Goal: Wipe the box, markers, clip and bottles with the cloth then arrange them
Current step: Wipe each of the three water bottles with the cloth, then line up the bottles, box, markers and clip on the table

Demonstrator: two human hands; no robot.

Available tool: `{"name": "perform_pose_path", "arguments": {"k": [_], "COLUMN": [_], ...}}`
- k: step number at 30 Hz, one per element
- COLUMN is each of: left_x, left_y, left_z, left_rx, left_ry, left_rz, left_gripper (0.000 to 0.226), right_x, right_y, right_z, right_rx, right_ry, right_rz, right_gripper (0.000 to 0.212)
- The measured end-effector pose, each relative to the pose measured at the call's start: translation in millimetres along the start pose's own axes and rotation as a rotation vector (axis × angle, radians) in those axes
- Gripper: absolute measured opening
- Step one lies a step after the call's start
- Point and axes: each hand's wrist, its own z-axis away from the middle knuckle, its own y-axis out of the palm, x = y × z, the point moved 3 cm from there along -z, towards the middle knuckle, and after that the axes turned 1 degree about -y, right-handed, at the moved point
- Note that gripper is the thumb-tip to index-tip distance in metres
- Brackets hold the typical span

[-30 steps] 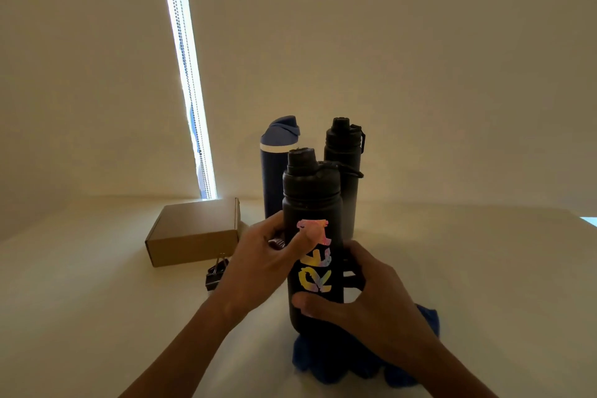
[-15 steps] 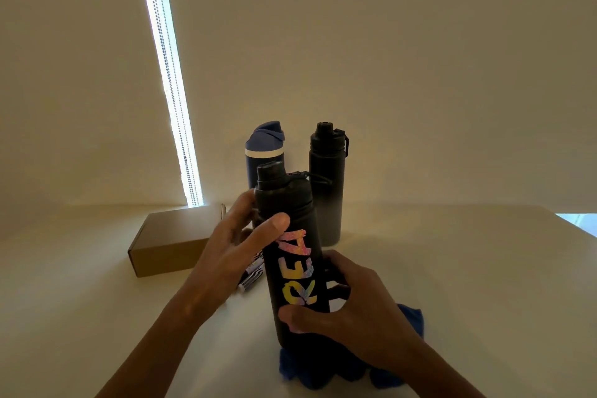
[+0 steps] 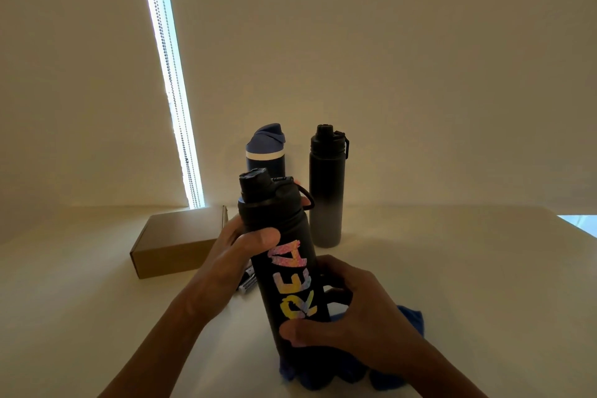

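A black bottle with colourful letters [image 3: 284,255] tilts to the left over the blue cloth [image 3: 410,320]. My left hand [image 3: 226,262] grips its upper body, thumb across the front. My right hand [image 3: 349,310] holds its lower body from the right, with the cloth beneath it. Behind stand a navy bottle with a white band [image 3: 266,152] and a tall black bottle [image 3: 326,191]. A brown cardboard box [image 3: 174,242] lies at the left. Markers [image 3: 247,281] show just under my left hand. The clip is hidden.
The pale table [image 3: 468,268] runs back to a plain wall. A bright strip of window with a bead chain [image 3: 171,74] cuts the wall at the left. The table's right corner [image 3: 568,220] lies at the far right.
The lettered bottle has tipped from upright to leaning left, and my left hand has slid up toward its shoulder. The clip has gone out of sight behind my left hand.
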Motion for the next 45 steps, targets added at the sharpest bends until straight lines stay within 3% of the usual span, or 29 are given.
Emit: {"name": "perform_pose_path", "arguments": {"k": [6, 13, 18, 22, 25, 33, 37, 39, 43, 45], "left_x": [1, 0, -2, 8, 15, 37, 67, 73, 64, 68], "left_y": [3, 6, 8, 4, 4, -1, -18, -24, -19, -19], "left_z": [-5, -6, -10, -11, -5, -14, -24, -29, -26, -26], "left_rx": [0.023, 0.036, 0.136, 0.143, 0.112, -0.003, 0.038, -0.019, -0.083, -0.047], "left_ry": [0.028, 0.056, 0.071, 0.087, 0.065, 0.205, 0.139, 0.095, 0.219, 0.187], "left_rz": [-0.035, 0.101, -0.081, -0.225, -0.294, -0.632, -0.733, -0.852, -0.949, -0.93], "left_gripper": [0.069, 0.079, 0.07, 0.038, 0.033, 0.021, 0.043, 0.022, 0.018, 0.024], "right_x": [-6, -17, -25, -44, -64, -108, -124, -134, -148, -151], "right_y": [-4, -9, -33, -66, -92, -116, -122, -126, -132, -134], "right_z": [0, -5, -8, -13, -16, -32, -44, -49, -55, -57], "right_rx": [-0.029, -0.047, -0.143, -0.287, -0.361, -0.481, -0.519, -0.543, -0.58, -0.583], "right_ry": [-0.007, 0.004, 0.024, 0.036, 0.078, 0.142, 0.147, 0.161, 0.16, 0.147], "right_rz": [-0.053, -0.075, -0.2, -0.236, -0.224, -0.216, -0.235, -0.23, -0.236, -0.234], "right_gripper": [0.063, 0.068, 0.063, 0.06, 0.062, 0.069, 0.066, 0.069, 0.07, 0.07]}}
